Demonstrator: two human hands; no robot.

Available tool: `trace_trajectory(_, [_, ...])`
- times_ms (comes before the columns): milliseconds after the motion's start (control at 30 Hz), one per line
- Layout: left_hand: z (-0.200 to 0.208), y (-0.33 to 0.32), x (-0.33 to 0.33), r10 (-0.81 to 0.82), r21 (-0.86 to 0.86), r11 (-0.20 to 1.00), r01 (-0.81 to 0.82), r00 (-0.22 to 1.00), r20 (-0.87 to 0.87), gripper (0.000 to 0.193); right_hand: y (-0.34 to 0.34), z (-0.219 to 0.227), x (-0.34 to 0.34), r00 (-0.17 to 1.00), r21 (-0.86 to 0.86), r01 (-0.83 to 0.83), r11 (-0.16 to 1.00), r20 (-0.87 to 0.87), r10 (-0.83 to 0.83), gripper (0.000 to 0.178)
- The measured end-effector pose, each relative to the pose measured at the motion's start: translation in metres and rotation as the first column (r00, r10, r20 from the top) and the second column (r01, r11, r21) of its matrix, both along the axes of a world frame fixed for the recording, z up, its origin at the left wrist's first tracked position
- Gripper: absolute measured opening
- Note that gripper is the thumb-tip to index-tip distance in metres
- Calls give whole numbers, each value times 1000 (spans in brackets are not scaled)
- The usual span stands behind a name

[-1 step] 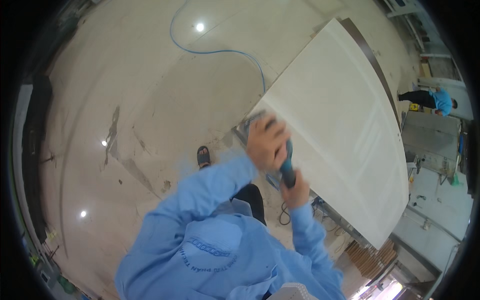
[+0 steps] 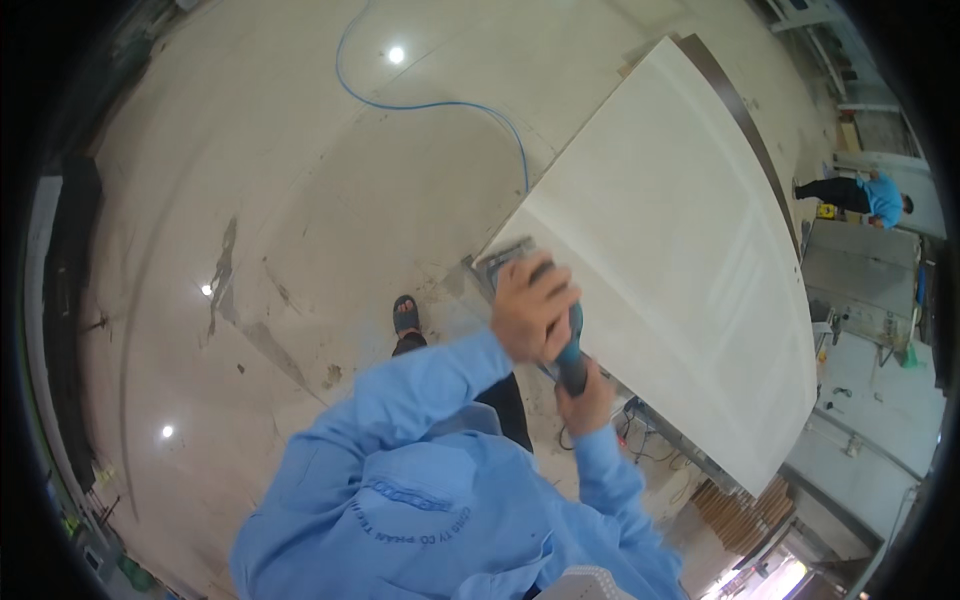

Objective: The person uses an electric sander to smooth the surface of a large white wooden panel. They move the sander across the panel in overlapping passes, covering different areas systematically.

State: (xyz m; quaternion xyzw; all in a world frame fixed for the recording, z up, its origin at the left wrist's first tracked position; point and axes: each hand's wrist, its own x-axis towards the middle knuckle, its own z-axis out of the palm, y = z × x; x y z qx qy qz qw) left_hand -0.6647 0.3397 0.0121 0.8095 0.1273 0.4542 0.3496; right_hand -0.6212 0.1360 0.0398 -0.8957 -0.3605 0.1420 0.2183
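Observation:
A teal and black power sander [image 2: 571,362] rests at the near left corner of a large white panel [image 2: 670,240]. Its flat dark pad shows just beyond my fingers, partly over the panel's edge. My left hand [image 2: 533,308] is wrapped over the sander's front, fingers curled around it. At the tool's rear, the dark handle sits in the grip of my right hand [image 2: 587,403]. My left hand covers much of the sander's body.
Under the panel, a brown board [image 2: 728,88] shows along the far edge. A blue hose [image 2: 440,104] runs across the floor to the panel. Dark cables [image 2: 645,432] hang below its near edge. Stacked brown boards [image 2: 742,515] lie at lower right. Another person [image 2: 878,198] stands at far right.
Both hands and the sander have shifted slightly toward me along the panel's near left edge. More of the dark pad shows now. My grip is the same.

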Motion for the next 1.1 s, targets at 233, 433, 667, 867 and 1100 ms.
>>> trace_trajectory(233, [-37, 78, 131, -256, 38, 966, 256, 967, -6, 32, 68, -21, 77, 965, 12, 245, 970, 99, -244, 34])
trace_trajectory(433, [-26, 204, 300, -362, 181, 903, 390, 917, -168, 23, 199, -32, 210, 923, 18, 376, 926, 78, -376, 36])
trace_trajectory(667, [5, 146, 187, -388, 58, 913, 403, 905, -175, 17, 144, -14, 88, 919, 20, 394, 919, -16, -393, 35])
trace_trajectory(867, [-21, 194, 273, -503, -61, 864, 500, 847, -173, 15, 203, -19, 150, 854, -3, 520, 854, 35, -519, 36])
trace_trajectory(1100, [-7, 206, 474, -622, -62, 778, 625, 751, -221, 16, 256, -30, 295, 652, 72, 748, 659, 105, -751, 38])
